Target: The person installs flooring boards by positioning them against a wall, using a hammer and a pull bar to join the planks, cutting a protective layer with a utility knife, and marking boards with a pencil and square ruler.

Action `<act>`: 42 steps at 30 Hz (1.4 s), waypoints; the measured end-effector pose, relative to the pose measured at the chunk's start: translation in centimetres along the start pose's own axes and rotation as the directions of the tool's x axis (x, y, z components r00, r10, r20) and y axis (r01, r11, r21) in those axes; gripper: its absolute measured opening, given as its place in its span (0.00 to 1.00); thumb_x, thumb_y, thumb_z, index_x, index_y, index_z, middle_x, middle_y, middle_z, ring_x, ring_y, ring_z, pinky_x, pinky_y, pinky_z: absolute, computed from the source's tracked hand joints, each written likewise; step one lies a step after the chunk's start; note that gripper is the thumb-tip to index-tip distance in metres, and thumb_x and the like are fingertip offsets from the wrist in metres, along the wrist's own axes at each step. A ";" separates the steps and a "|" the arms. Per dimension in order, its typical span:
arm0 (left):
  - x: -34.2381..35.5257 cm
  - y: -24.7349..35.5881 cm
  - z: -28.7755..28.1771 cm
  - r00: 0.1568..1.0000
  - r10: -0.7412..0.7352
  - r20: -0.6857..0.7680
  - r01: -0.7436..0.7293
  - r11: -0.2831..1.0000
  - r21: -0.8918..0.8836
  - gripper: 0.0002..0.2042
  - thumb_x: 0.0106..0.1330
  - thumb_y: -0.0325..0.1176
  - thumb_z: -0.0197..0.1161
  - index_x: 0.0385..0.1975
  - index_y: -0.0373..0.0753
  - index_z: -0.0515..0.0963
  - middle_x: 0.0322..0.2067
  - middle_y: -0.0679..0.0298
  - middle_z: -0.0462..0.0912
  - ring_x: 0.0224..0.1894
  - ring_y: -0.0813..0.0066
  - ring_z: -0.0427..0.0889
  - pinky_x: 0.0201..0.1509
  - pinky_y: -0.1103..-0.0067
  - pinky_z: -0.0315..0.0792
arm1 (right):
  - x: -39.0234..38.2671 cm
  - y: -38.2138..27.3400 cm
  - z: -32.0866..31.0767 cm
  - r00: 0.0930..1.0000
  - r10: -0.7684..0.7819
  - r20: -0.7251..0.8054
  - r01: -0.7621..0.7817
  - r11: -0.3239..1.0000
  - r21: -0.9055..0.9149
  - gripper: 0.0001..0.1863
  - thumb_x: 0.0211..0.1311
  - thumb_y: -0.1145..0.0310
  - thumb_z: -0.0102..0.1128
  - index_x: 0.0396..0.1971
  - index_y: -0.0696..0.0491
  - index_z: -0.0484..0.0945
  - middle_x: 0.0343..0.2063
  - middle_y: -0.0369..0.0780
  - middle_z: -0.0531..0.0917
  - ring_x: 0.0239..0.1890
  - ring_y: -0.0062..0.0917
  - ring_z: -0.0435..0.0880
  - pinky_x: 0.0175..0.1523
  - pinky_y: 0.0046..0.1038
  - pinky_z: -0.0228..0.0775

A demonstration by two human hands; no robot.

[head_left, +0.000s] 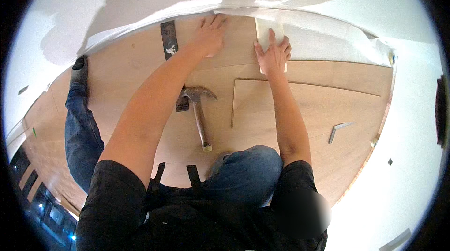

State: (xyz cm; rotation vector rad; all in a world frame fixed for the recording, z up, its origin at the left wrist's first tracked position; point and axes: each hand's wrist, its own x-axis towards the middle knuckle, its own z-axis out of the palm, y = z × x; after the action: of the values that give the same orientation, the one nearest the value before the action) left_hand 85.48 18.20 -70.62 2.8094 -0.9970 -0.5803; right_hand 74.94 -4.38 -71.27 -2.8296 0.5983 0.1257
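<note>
My left hand lies on a wood-look floor plank close to the wall, its fingers stretched out and holding nothing. To its right, my right hand spans a pale, cream-coloured short board, thumb at one long edge and fingertips over the other. That board lies across the end of the laid plank and white underlay. Between my forearms a claw hammer with a wooden handle rests on the floor. Beside my left hand is a dark flat metal bar, partly hidden behind my forearm.
A loose plank lies on the laid flooring at right, with a small angle tool on it or close by. White sheeting runs along the wall's foot. My outstretched leg takes up the left side, my bent knee the near middle.
</note>
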 end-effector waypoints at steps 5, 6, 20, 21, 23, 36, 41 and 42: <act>0.5 0.8 -0.1 0.998 0.006 -0.058 -0.003 0.998 0.056 0.33 0.67 0.33 0.59 0.73 0.34 0.61 0.75 0.52 0.59 0.75 0.50 0.60 0.78 0.56 0.55 | -0.4 0.7 0.7 0.998 -0.056 -0.037 0.055 0.998 -0.024 0.38 0.66 0.38 0.58 0.74 0.34 0.65 0.71 0.62 0.53 0.72 0.62 0.54 0.72 0.60 0.50; 0.8 1.3 0.0 0.998 0.006 -0.066 0.001 0.994 0.106 0.32 0.67 0.33 0.59 0.72 0.33 0.62 0.74 0.52 0.61 0.74 0.50 0.64 0.77 0.56 0.57 | -0.3 0.8 0.8 0.997 -0.065 -0.041 0.064 0.998 -0.024 0.38 0.67 0.38 0.58 0.74 0.34 0.65 0.72 0.62 0.52 0.72 0.62 0.54 0.73 0.60 0.50; 5.1 6.2 0.6 0.965 0.264 -0.003 -0.255 0.935 0.248 0.31 0.73 0.32 0.51 0.77 0.47 0.56 0.79 0.63 0.52 0.78 0.60 0.56 0.77 0.58 0.59 | -18.3 -7.4 -0.2 0.494 -0.732 0.470 0.613 0.676 0.408 0.31 0.72 0.44 0.56 0.61 0.53 0.74 0.38 0.48 0.86 0.38 0.44 0.87 0.41 0.43 0.82; 4.7 6.2 0.9 0.946 0.314 -0.080 -0.284 0.922 0.264 0.30 0.74 0.33 0.51 0.77 0.46 0.57 0.79 0.63 0.52 0.77 0.60 0.59 0.76 0.59 0.61 | -18.4 -8.3 -0.2 0.409 -0.699 0.587 0.600 0.690 0.404 0.30 0.72 0.43 0.55 0.61 0.51 0.74 0.35 0.47 0.86 0.34 0.43 0.87 0.38 0.44 0.82; 5.1 6.4 0.7 0.958 0.282 -0.040 -0.267 0.938 0.223 0.31 0.72 0.31 0.54 0.77 0.45 0.57 0.79 0.63 0.51 0.76 0.60 0.61 0.75 0.60 0.63 | -18.3 -10.3 0.6 0.340 -0.663 0.667 0.563 0.712 0.420 0.28 0.71 0.43 0.55 0.59 0.50 0.74 0.31 0.48 0.86 0.31 0.43 0.88 0.36 0.46 0.82; 4.9 6.8 0.1 0.962 0.270 0.043 -0.274 0.956 0.110 0.36 0.69 0.24 0.57 0.78 0.43 0.53 0.80 0.62 0.46 0.67 0.57 0.73 0.72 0.64 0.69 | -14.7 -4.2 -6.3 0.618 -0.443 0.649 0.026 0.837 0.547 0.33 0.62 0.70 0.60 0.68 0.43 0.64 0.40 0.49 0.84 0.45 0.47 0.85 0.49 0.45 0.76; 4.4 6.3 0.0 0.965 0.248 0.088 -0.256 0.961 0.102 0.36 0.71 0.25 0.55 0.78 0.42 0.50 0.81 0.60 0.44 0.69 0.58 0.71 0.72 0.65 0.68 | -7.5 5.5 -11.7 0.908 -0.124 0.400 -0.051 0.915 0.400 0.32 0.63 0.70 0.62 0.65 0.57 0.61 0.33 0.47 0.83 0.35 0.37 0.86 0.39 0.39 0.78; 4.5 6.6 -0.5 0.963 0.251 0.099 -0.261 0.959 0.107 0.36 0.72 0.26 0.55 0.78 0.41 0.50 0.81 0.60 0.43 0.69 0.58 0.70 0.73 0.64 0.68 | -5.5 7.0 -11.4 0.952 0.045 0.302 -0.164 0.910 0.381 0.25 0.66 0.66 0.61 0.61 0.56 0.67 0.32 0.51 0.84 0.35 0.47 0.86 0.41 0.45 0.77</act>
State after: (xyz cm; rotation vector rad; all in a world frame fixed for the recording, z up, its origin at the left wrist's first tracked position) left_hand 85.00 10.24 -70.11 2.7084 -1.4298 -0.6297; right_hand 67.39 -11.36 -61.10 -2.3232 0.6276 0.3811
